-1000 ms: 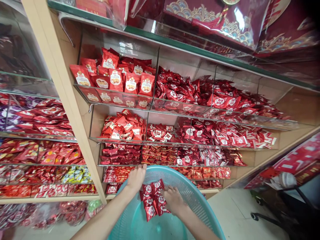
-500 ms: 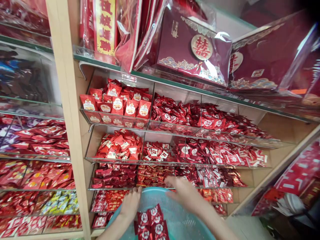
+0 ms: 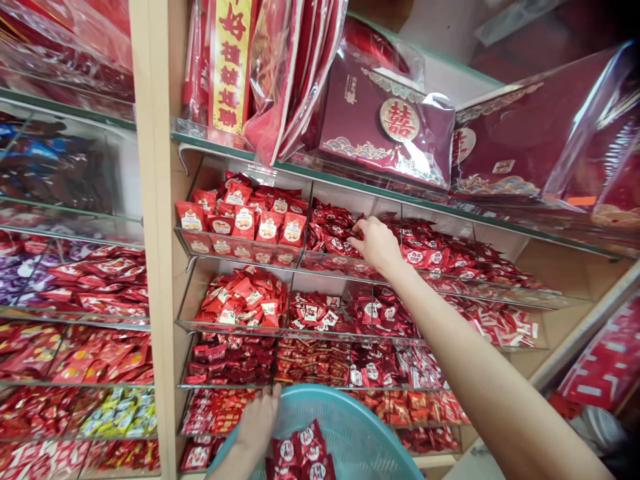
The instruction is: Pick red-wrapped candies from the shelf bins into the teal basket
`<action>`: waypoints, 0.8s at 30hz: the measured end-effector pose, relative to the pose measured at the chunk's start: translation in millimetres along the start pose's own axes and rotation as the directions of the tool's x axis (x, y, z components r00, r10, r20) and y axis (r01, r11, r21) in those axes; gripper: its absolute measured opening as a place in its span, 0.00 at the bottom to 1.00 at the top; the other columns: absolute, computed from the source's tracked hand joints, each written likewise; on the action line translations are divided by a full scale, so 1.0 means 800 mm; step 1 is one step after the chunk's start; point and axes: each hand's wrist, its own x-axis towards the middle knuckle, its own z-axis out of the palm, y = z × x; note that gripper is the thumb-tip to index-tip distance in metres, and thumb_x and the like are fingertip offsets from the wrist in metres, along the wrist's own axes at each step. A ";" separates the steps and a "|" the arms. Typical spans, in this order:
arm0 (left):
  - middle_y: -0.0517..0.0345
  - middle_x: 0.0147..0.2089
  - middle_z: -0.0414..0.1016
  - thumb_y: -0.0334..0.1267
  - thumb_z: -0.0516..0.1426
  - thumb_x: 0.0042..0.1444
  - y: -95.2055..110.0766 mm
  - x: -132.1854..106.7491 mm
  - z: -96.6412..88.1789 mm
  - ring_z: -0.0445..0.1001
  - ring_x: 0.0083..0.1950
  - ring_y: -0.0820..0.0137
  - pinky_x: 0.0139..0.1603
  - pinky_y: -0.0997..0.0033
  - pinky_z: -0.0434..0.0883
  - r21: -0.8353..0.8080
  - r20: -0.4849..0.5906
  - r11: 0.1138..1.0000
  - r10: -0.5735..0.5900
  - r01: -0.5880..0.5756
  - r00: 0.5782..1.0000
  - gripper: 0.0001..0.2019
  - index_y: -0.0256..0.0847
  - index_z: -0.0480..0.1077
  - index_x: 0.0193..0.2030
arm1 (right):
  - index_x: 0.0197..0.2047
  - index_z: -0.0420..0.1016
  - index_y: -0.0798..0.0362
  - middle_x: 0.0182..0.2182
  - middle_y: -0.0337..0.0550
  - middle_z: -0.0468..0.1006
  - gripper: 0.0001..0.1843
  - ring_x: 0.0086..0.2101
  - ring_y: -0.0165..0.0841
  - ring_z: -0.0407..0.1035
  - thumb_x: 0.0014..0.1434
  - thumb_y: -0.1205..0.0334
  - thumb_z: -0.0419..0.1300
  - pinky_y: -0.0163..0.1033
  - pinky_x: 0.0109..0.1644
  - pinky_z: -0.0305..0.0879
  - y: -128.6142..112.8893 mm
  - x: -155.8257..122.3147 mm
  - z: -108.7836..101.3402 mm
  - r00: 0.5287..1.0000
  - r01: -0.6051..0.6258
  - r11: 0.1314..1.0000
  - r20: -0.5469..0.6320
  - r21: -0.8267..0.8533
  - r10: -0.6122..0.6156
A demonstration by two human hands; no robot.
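Observation:
My right hand (image 3: 376, 244) reaches up into the top glass bin of dark red candy packets (image 3: 334, 235), fingers curled down onto the pile; whether a packet is in its grasp I cannot tell. My left hand (image 3: 258, 420) grips the far rim of a teal plastic basket (image 3: 360, 430) at the bottom of the view. Several red packets with white round labels (image 3: 300, 453) lie inside the basket next to that hand.
Glass-fronted shelves (image 3: 240, 252) hold rows of red wrapped sweets, with orange-red biscuit packs (image 3: 245, 220) left of the reached bin. Maroon gift boxes (image 3: 387, 127) and red banners sit on the top shelf. A wooden upright (image 3: 155, 233) divides off more candy bins at left.
My right hand rose from the basket to the top candy bin. The view tilted upward, showing the gift boxes. The left hand stayed on the basket rim.

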 end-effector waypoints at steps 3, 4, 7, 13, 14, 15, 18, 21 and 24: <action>0.42 0.46 0.73 0.19 0.42 0.55 0.000 -0.001 0.002 0.75 0.45 0.63 0.41 0.65 0.74 -0.003 -0.007 1.000 0.003 -0.003 1.000 0.25 0.38 0.62 0.57 | 0.32 0.75 0.51 0.36 0.47 0.72 0.08 0.34 0.38 0.68 0.54 0.62 0.55 0.41 0.36 0.62 0.003 0.006 0.006 0.998 -0.041 0.997 -0.035 0.058 0.043; 0.41 0.46 0.73 0.19 0.42 0.55 0.000 -0.001 0.003 0.75 0.45 0.63 0.41 0.65 0.74 -0.004 -0.005 1.000 0.002 -0.002 1.000 0.25 0.37 0.61 0.57 | 0.31 0.75 0.52 0.35 0.47 0.73 0.08 0.34 0.38 0.68 0.54 0.63 0.54 0.41 0.37 0.62 0.006 0.008 0.007 0.996 -0.058 0.993 -0.064 0.099 0.065; 0.41 0.47 0.73 0.19 0.42 0.54 0.000 0.000 0.004 0.75 0.46 0.63 0.42 0.65 0.74 -0.008 -0.004 1.000 0.000 0.000 1.000 0.25 0.37 0.61 0.58 | 0.28 0.75 0.54 0.30 0.46 0.75 0.09 0.32 0.36 0.68 0.52 0.62 0.55 0.42 0.40 0.63 0.020 0.011 0.006 0.974 -0.102 0.955 -0.169 0.277 0.153; 0.40 0.47 0.72 0.18 0.41 0.54 0.003 0.000 -0.005 0.75 0.45 0.62 0.41 0.64 0.75 -0.022 0.004 1.000 0.005 -0.005 1.000 0.26 0.36 0.61 0.57 | 0.29 0.73 0.57 0.20 0.39 0.72 0.08 0.23 0.30 0.68 0.49 0.61 0.59 0.38 0.30 0.67 0.028 0.003 0.000 0.920 -0.147 0.589 -0.109 0.795 0.376; 0.39 0.48 0.72 0.18 0.41 0.53 0.004 0.000 -0.007 0.75 0.46 0.62 0.41 0.64 0.75 -0.023 0.008 1.000 0.008 -0.008 1.000 0.26 0.36 0.61 0.58 | 0.29 0.72 0.57 0.21 0.38 0.72 0.07 0.23 0.29 0.68 0.48 0.61 0.59 0.37 0.29 0.67 0.026 -0.001 -0.003 0.910 -0.137 0.521 -0.101 0.842 0.402; 0.39 0.48 0.72 0.18 0.41 0.54 0.004 -0.001 -0.009 0.75 0.46 0.63 0.41 0.64 0.75 -0.025 0.012 1.000 0.012 -0.011 1.000 0.26 0.35 0.61 0.58 | 0.29 0.72 0.57 0.21 0.37 0.72 0.07 0.23 0.28 0.69 0.48 0.61 0.60 0.36 0.29 0.68 0.024 -0.005 -0.006 0.900 -0.123 0.462 -0.097 0.878 0.425; 0.39 0.48 0.72 0.18 0.42 0.54 0.004 -0.002 -0.012 0.75 0.46 0.63 0.41 0.65 0.74 -0.032 0.017 0.999 0.019 -0.018 1.000 0.25 0.35 0.60 0.58 | 0.29 0.70 0.56 0.20 0.34 0.71 0.08 0.22 0.26 0.69 0.47 0.60 0.62 0.31 0.27 0.67 0.014 -0.026 -0.016 0.879 -0.102 0.319 -0.065 0.942 0.473; 0.40 0.48 0.72 0.19 0.43 0.55 0.002 -0.003 -0.011 0.75 0.46 0.63 0.42 0.65 0.74 -0.038 0.023 0.999 0.019 -0.018 1.000 0.24 0.35 0.61 0.57 | 0.31 0.69 0.54 0.19 0.32 0.70 0.11 0.20 0.25 0.69 0.48 0.57 0.64 0.27 0.21 0.63 0.001 -0.065 -0.023 0.885 -0.134 0.224 0.015 0.965 0.465; 0.40 0.47 0.72 0.20 0.43 0.55 0.001 -0.003 -0.010 0.75 0.46 0.64 0.42 0.66 0.74 -0.048 0.024 0.999 0.011 -0.010 1.000 0.23 0.34 0.60 0.57 | 0.33 0.66 0.53 0.19 0.31 0.71 0.14 0.19 0.26 0.69 0.49 0.54 0.64 0.27 0.20 0.62 -0.014 -0.122 -0.016 0.890 -0.285 0.094 0.227 0.954 0.394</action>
